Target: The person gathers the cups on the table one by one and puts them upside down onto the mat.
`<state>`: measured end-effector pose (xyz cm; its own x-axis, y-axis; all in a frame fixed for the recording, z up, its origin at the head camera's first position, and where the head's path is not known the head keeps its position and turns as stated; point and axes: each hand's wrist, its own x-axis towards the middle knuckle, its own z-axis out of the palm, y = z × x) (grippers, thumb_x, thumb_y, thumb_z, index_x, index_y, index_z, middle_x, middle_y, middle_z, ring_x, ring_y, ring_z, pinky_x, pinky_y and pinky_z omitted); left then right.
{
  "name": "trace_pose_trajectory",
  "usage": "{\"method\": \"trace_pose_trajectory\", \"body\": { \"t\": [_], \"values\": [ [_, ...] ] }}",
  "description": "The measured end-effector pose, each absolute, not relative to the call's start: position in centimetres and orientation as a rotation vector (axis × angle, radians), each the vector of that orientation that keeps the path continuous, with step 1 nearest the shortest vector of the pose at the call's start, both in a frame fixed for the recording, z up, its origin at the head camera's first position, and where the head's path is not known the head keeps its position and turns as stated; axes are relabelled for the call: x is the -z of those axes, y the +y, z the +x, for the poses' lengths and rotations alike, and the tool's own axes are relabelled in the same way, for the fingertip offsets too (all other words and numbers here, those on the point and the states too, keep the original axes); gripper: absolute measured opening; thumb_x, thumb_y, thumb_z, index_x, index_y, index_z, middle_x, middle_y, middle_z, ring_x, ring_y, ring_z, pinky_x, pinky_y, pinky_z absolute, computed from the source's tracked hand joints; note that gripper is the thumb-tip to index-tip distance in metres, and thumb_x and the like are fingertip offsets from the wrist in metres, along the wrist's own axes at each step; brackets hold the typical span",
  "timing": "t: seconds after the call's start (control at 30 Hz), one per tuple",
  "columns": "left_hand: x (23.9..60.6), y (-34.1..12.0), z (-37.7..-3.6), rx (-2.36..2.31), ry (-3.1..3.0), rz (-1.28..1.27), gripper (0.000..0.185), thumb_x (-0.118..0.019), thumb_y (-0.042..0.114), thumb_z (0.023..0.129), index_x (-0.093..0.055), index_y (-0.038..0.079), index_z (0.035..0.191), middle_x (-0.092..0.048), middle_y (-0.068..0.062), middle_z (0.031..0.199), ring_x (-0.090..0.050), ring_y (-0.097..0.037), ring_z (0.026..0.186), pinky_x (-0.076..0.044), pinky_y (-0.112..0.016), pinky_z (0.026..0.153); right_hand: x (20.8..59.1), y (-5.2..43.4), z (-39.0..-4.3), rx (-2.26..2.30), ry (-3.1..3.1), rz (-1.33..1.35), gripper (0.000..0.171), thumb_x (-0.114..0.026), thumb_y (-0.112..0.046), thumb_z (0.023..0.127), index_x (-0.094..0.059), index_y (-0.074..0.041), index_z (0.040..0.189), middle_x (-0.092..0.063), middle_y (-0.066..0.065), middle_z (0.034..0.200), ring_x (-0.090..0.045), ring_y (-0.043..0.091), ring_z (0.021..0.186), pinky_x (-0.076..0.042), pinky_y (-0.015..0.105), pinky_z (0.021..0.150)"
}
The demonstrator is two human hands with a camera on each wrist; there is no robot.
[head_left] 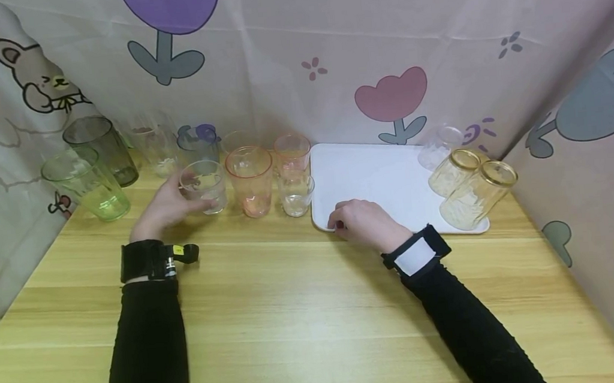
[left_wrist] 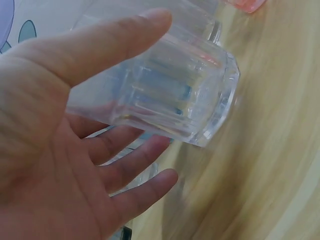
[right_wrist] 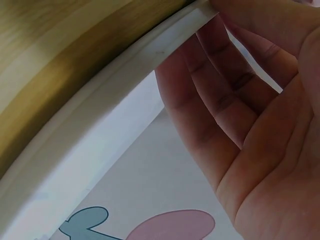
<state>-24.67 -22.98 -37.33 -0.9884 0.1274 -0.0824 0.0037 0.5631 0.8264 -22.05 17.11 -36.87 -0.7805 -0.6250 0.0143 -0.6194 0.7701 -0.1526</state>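
In the head view my left hand (head_left: pixel 163 207) holds a clear drinking glass (head_left: pixel 205 190) upright from its left side. The left wrist view has the thumb across the near wall of this glass (left_wrist: pixel 165 90) and the index finger behind it, with the other fingers spread loosely below. My right hand (head_left: pixel 365 222) is at the front left corner of a white tray (head_left: pixel 362 172). In the right wrist view its thumb and fingertips pinch the tray's rim (right_wrist: pixel 115 95). On the tray's right end stand two upside-down amber glasses (head_left: pixel 467 197) and a clear glass (head_left: pixel 436 148).
Right of the held glass stand a pink glass (head_left: pixel 252 187), another pink glass (head_left: pixel 292 150) and a clear handled cup (head_left: pixel 295 197). A bluish glass (head_left: pixel 197 146) is behind. Green (head_left: pixel 87 188) and dark grey (head_left: pixel 109 153) tumblers stand far left, before the patterned curtain (head_left: pixel 273 38).
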Motion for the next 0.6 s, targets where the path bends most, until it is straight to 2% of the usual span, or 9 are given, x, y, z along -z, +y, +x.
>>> {"method": "trace_pose_trajectory", "body": {
  "t": [0.37, 0.6],
  "values": [
    [37.20, -22.73, -24.65, -1.383, 2.714, 0.051, 0.101, -0.082, 0.032, 0.090, -0.019, -0.001, 0.162, -0.042, -0.025, 0.154, -0.046, -0.045, 0.133, -0.041, -0.059, 0.109, 36.95, 17.15, -22.07, 0.236, 2.923, -1.012, 0.010, -0.080, -0.006, 0.089, -0.082, -0.014, 0.096, -0.075, 0.001, 0.095, -0.070, 0.019, 0.086, -0.061, 0.036, 0.075],
    [36.66, -22.68, -24.24, -1.449, 2.734, -0.020, 0.088, -0.082, 0.040, 0.090, -0.035, -0.001, 0.151, -0.043, -0.024, 0.152, -0.046, -0.041, 0.132, -0.042, -0.058, 0.108, 37.09, 17.20, -22.19, 0.233, 2.924, -1.013, 0.011, -0.079, -0.006, 0.089, -0.082, -0.014, 0.096, -0.075, 0.001, 0.095, -0.070, 0.018, 0.086, -0.061, 0.036, 0.075]
  ]
}}
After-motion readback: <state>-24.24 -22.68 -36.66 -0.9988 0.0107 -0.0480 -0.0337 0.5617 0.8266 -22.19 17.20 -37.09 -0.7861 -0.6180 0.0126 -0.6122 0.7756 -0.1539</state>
